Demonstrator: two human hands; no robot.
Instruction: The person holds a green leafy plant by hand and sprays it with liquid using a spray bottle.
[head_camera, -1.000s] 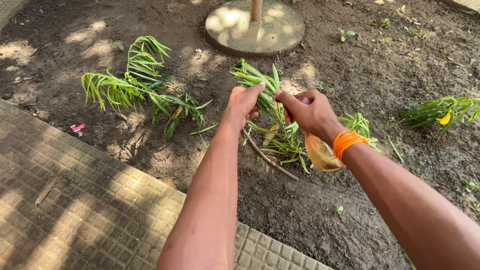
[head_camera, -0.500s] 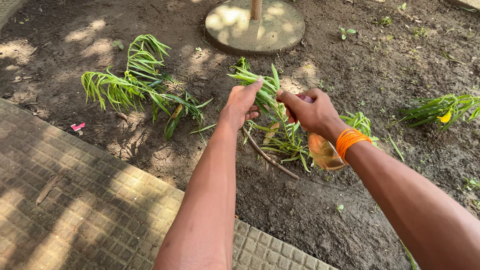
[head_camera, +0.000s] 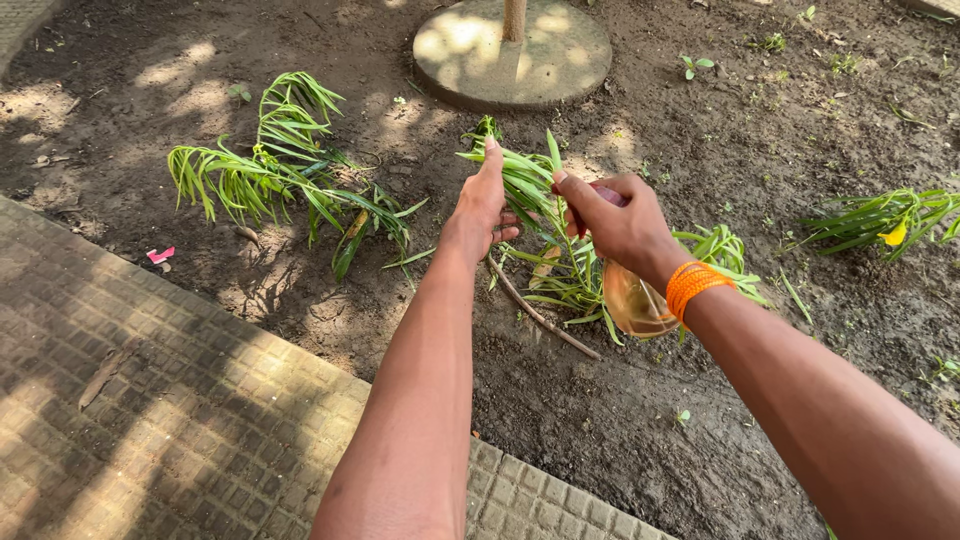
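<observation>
A cut branch with long narrow green leaves (head_camera: 545, 215) lies on dark soil, its bare brown stem (head_camera: 540, 318) pointing toward me. My left hand (head_camera: 482, 205) lifts its upper leaves, fingers stretched up along them. My right hand (head_camera: 620, 222), with orange thread wound around the wrist (head_camera: 692, 284), is closed on a small spray bottle: a pink top shows at the fingers and a clear amber body (head_camera: 632, 302) hangs below the wrist, right beside the leaves.
A second leafy branch (head_camera: 280, 175) lies to the left, a third with a yellow flower (head_camera: 885, 225) at the right. A round concrete base with a post (head_camera: 512, 48) stands behind. Patterned paving (head_camera: 150, 400) borders the soil at lower left.
My left hand has straightened its fingers upward along the leaves. The right hand and bottle have shifted only slightly.
</observation>
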